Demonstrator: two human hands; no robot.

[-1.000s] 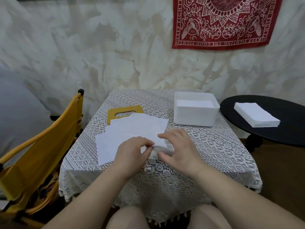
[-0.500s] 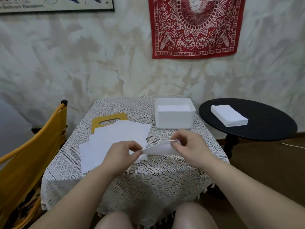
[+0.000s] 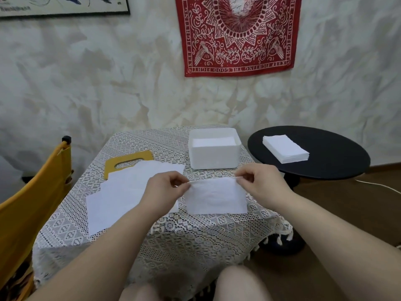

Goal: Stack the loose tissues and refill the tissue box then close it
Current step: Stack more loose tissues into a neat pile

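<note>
A seated person is holding a single white tissue (image 3: 214, 196) stretched between both hands above a small table draped in a lace tablecloth (image 3: 195, 231). The left hand (image 3: 163, 190) is pinching the tissue's upper left corner between thumb and fingertips, while the right hand (image 3: 260, 181) is pinching the upper right corner the same way; the sheet is hanging down from that edge, its lower part lying toward the cloth. At about 9 o'clock from the held sheet, loose tissues (image 3: 130, 192) are lying fanned and overlapping on the table. They are partly covering a yellow lid (image 3: 128, 160) with a slot cut in it, lying flat at roughly 10 o'clock. The white tissue box (image 3: 213, 157) is standing open at 12 o'clock, near the far edge of the table, with white sheets showing inside. At 2 o'clock, a neat stack of tissues (image 3: 285, 152) is sitting on a round black side table (image 3: 338, 161). A yellow chair (image 3: 32, 203) is standing at the table's left side, and a red patterned cloth (image 3: 237, 33) is hanging on the wall behind.
</note>
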